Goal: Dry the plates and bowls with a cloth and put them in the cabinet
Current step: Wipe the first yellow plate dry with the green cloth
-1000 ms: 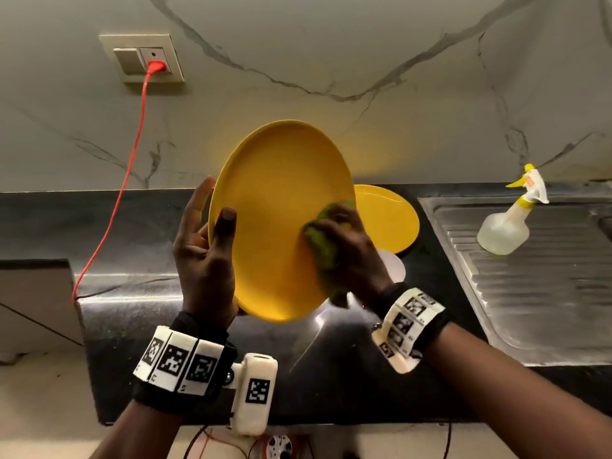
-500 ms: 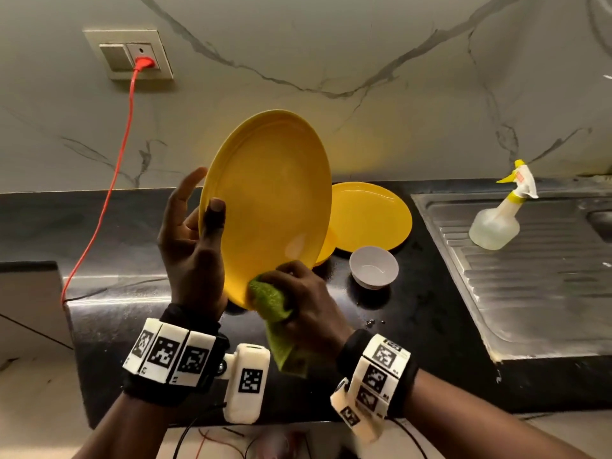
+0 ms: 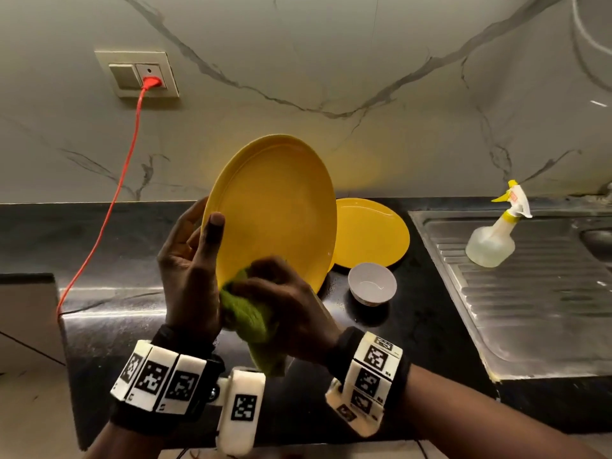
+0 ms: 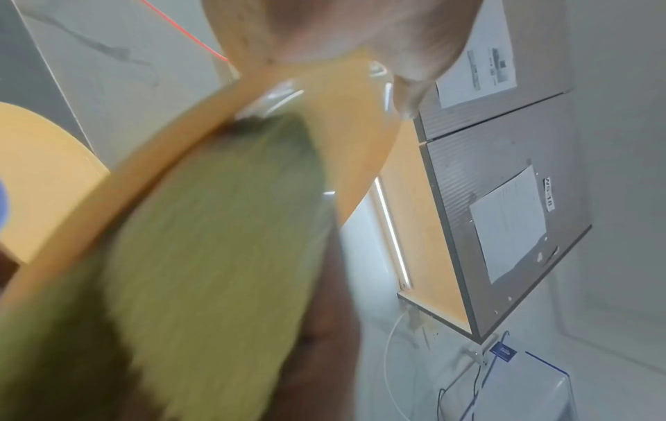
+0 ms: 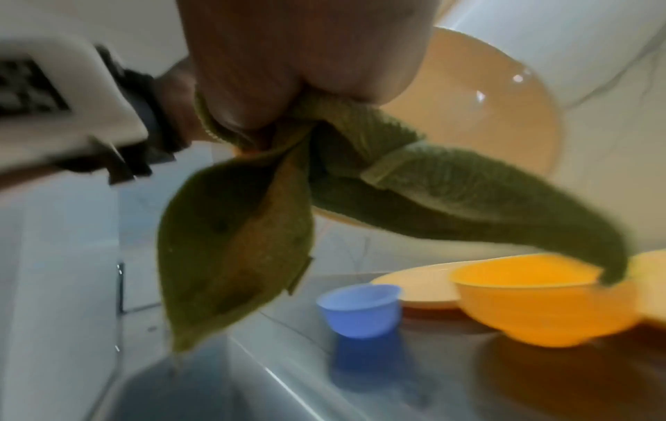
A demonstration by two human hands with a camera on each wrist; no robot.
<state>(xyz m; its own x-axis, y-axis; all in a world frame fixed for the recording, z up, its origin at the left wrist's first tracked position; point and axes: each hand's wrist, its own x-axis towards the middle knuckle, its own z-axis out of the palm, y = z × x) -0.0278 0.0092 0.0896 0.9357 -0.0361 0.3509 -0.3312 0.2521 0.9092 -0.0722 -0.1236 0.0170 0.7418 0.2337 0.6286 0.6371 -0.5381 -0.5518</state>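
Head view: yellow plate (image 3: 275, 210) was held on edge, near upright, its left rim pinched by the left hand (image 3: 190, 270). Green cloth (image 3: 246, 314), clenched in the right hand (image 3: 291, 306), was pressed against the plate's lower edge, just right of that pinch.

Left grip (image 3: 190, 270) clasps upright (thumb forward); right grip (image 3: 284, 309) fisted, pressing.

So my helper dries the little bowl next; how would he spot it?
Find the steel sink on the black counter. Left of it lies a flat yellow plate, with the bowl just in front. It is small and pale, not yellow.
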